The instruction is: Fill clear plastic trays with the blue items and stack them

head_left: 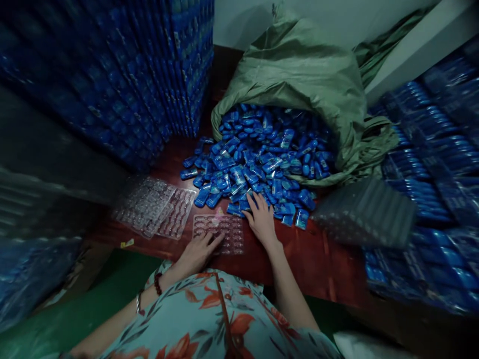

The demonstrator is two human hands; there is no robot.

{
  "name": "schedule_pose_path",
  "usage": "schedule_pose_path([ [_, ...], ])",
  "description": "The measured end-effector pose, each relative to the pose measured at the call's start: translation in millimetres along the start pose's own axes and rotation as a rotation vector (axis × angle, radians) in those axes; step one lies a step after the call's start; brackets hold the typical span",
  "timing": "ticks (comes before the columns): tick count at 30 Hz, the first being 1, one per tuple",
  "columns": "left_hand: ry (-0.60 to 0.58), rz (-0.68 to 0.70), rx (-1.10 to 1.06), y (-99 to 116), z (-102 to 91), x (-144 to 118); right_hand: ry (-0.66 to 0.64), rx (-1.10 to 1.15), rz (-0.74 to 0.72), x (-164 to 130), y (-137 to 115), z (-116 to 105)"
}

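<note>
A clear plastic tray (235,234) with rows of small moulded hollows lies flat near the table's front edge. My left hand (198,252) rests over its near left part, fingers stretched out and apart, gripping nothing visible. To the right of the tray, my right hand (262,222) reaches to the near edge of a heap of small blue packets (239,174). Its fingers are spread and touch the packets, with none clearly held. The heap spills out of a large green woven sack (295,65) lying with its mouth toward me.
More clear trays (149,207) lie overlapped on the left of the red table (318,264). A dark stack of trays (366,212) stands on the right. Tall stacks of filled blue packs (149,65) rise at the left, and others (422,174) at the right.
</note>
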State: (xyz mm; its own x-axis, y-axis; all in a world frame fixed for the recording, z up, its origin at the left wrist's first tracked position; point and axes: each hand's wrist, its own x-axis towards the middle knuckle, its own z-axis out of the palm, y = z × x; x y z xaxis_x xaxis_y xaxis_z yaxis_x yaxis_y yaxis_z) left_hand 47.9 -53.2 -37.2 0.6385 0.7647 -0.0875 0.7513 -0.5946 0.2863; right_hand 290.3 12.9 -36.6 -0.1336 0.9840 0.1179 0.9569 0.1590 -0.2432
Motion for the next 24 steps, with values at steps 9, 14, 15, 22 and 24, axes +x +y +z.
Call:
schedule_pose_path([
  [9,-0.009,0.231,-0.037,-20.3,-0.5,-2.5,0.089,-0.04,-0.034,-18.3,18.1,-2.0],
  [14,-0.044,0.279,-0.091,-23.7,-1.9,0.9,0.2,0.024,0.05,-13.6,10.0,-3.2],
  [15,-0.043,0.276,-0.1,-23.2,-2.6,1.2,0.231,0.094,0.08,-12.1,7.9,-5.6],
  [22,-0.017,0.214,-0.127,-15.1,-1.7,-2.7,0.091,1.016,0.425,-9.8,-15.8,-27.9],
  [24,0.024,0.218,-0.162,-14.0,-4.3,-4.5,-0.028,1.17,0.478,-15.5,-21.3,-29.8],
])
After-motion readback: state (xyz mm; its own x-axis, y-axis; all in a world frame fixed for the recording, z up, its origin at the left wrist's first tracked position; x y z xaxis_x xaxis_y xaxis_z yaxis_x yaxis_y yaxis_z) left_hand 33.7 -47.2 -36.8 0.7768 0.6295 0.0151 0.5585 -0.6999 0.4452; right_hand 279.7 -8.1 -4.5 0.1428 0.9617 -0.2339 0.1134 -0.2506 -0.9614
